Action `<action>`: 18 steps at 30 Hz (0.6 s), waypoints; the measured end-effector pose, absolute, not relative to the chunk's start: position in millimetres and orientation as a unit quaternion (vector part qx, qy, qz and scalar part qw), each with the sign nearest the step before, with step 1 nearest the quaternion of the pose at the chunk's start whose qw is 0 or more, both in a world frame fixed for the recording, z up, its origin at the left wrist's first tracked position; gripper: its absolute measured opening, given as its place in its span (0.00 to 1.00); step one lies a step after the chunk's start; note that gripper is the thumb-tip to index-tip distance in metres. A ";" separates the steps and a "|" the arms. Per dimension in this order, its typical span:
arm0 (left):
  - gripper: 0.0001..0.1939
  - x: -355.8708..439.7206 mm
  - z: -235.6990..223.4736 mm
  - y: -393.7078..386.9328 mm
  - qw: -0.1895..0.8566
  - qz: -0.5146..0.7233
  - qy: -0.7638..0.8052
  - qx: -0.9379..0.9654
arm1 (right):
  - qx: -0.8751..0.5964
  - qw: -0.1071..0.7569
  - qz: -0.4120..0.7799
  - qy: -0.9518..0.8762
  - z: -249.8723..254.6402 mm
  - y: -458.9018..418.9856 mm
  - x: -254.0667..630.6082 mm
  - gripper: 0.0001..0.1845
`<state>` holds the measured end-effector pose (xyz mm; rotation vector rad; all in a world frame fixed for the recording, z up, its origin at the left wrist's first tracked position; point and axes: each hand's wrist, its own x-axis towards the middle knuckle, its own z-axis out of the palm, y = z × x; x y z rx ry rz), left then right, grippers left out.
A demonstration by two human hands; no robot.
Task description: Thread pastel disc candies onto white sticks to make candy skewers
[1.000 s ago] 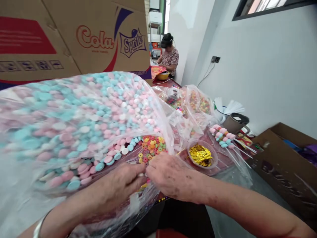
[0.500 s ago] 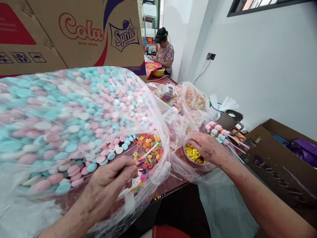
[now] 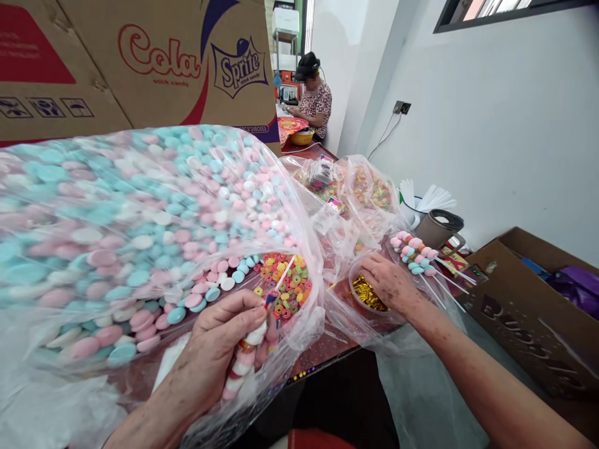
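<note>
My left hand (image 3: 229,337) is closed around a candy skewer (image 3: 244,362), pinching it near its white stick, which points up and away. Pink and white marshmallows with an orange ring between them show below the fingers, and a small red and blue piece sits at the stick's base. My right hand (image 3: 386,280) dips into a clear round tub (image 3: 353,293) of gold twist ties (image 3: 367,293). Its fingers are drawn together, and their tips are partly hidden. Ring gummies (image 3: 290,284) lie just beyond my left hand, beside a big clear bag of marshmallows (image 3: 154,212).
Finished-looking candy skewers (image 3: 414,252) lie right of the tub, by a grey mug (image 3: 437,227) and white sticks (image 3: 435,198). An open carton (image 3: 524,318) stands at right, a large cardboard box (image 3: 159,62) behind. Another person (image 3: 316,100) sits at the far end.
My left hand has turned and lifted, so the skewer's marshmallows now show below it and its stick stands steeper. My right hand stays at the tub, its fingers shifted slightly among the ties.
</note>
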<state>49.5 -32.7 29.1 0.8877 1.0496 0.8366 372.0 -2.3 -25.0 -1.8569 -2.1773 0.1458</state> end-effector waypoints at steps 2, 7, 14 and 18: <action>0.12 50.1 26.3 -31.1 0.703 0.388 0.454 0.387 | -0.628 0.179 0.058 -0.755 -22.7 -4.0 376.2 0.15; 0.11 54.7 25.1 -28.3 0.721 0.404 0.419 0.376 | -0.633 0.304 0.035 -0.711 -22.2 -12.4 384.1 0.15; 0.11 77.2 23.6 -37.4 0.746 0.401 0.391 0.362 | -0.602 0.597 0.157 -0.506 -4.5 -28.3 339.1 0.08; 0.11 95.4 15.7 -46.5 0.756 0.368 0.374 0.392 | -0.446 0.729 0.405 -0.325 6.1 -31.9 263.2 0.10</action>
